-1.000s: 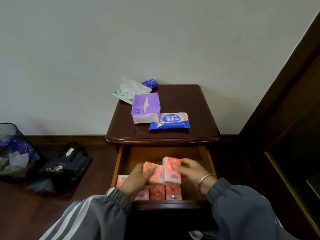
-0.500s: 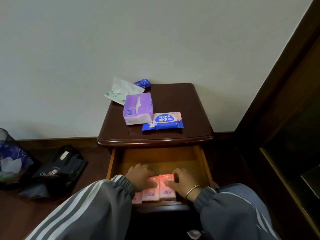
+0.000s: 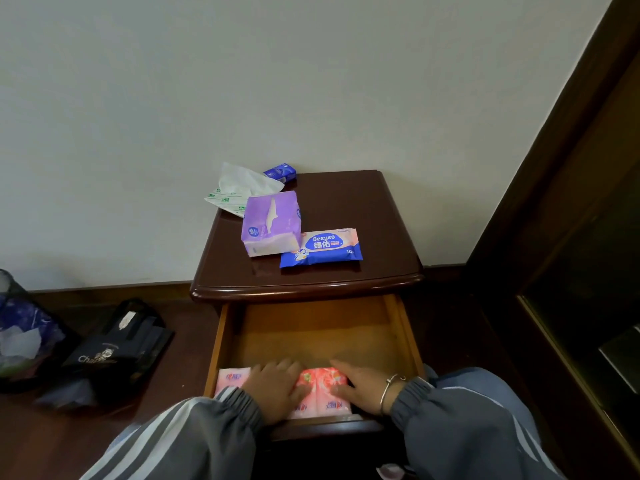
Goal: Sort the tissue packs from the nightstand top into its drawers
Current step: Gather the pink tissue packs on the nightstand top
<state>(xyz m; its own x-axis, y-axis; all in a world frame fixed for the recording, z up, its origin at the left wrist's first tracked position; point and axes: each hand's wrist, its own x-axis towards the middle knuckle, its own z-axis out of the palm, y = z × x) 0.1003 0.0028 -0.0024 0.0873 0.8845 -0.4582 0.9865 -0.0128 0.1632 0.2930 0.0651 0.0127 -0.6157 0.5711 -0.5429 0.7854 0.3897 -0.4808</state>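
1. Pink tissue packs (image 3: 320, 382) lie in a row at the front of the open top drawer (image 3: 311, 334). One more pink pack (image 3: 232, 379) sits at the left end, touching the drawer's left wall.
2. Left hand (image 3: 277, 389) lies palm down on the row with fingers laid fairly flat, pressing and gripping nothing. Right hand (image 3: 362, 384) does the same on the right end of the row, fingers flat along that pack's edge.
3. My read of the step: squaring and seating the pink packs. The back of the drawer is bare wood.
4. Not yet sorted on the nightstand top (image 3: 367, 209):
   - purple pack (image 3: 272, 220)
   - blue wipes pack (image 3: 322, 247), touching the purple one's front right corner
   - white-and-green pack (image 3: 235, 188) behind the purple one, overhanging the left edge
   - small blue pack (image 3: 280, 171) at the back by the wall
5. Handling, as a judgement: all are light, soft film-wrapped packs. They squash under pressure, and the glossy wrap is probably a bit slippery.
   - Purple pack: bulky, so take it across the short sides with a wide grip. Avoid the top slit, where a tissue pokes out.
   - Wipes pack: flat and floppy, likely heavier if the wipes are wet. Pinch a long edge or slide it off the top.
   - White-and-green pack: looks half empty and limp, so grab the body, not the loose tissue.
   - Small blue pack: an easy pinch with one hand.
6. Nothing is fragile. The main risk is packs slipping or toppling out of line.
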